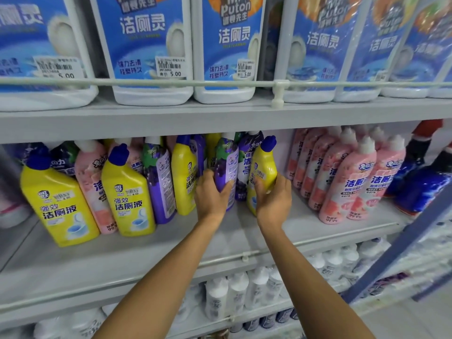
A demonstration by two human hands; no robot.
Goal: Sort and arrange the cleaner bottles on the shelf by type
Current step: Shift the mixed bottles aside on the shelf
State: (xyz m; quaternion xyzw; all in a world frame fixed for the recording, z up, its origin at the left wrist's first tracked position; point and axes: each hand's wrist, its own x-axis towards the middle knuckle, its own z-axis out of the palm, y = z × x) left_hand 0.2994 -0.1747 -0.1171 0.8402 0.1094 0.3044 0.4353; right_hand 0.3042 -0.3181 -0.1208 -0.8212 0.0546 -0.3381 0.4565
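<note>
Pale grey metal shelf boards [122, 260] run in tiers, a thin white guard rail [171, 81] fronting the top one; a dark blue post [403, 243] slants at right.

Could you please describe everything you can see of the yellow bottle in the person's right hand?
The glossy yellow plastic cleaner bottle has a blue angled cap and a small label. It leans slightly, right of a purple grape-printed bottle, over the grey middle shelf. The right hand grips its lower body.
</note>
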